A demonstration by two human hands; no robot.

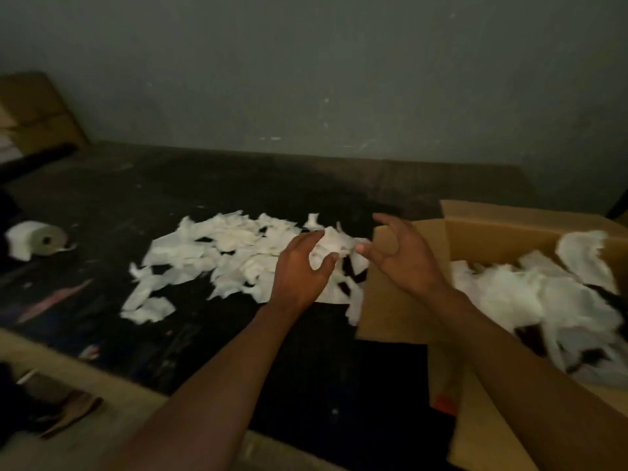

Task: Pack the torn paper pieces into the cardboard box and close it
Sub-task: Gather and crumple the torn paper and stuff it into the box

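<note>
A spread of torn white paper pieces [217, 256] lies on the dark table in the middle. My left hand [299, 270] grips a bunch of paper pieces [328, 244] at the pile's right edge. My right hand [397, 253] hovers just right of that bunch with fingers spread and bent, holding nothing, in front of the box's left flap. The open cardboard box [475, 229] stands at the right with its flaps out, and a heap of torn paper [530, 294] lies inside it.
A white paper roll [35, 239] lies on its side at the table's left. Flat cardboard [37, 110] leans on the wall at the far left. Dark objects [51, 406] sit on the light front edge at lower left. A grey wall runs behind the table.
</note>
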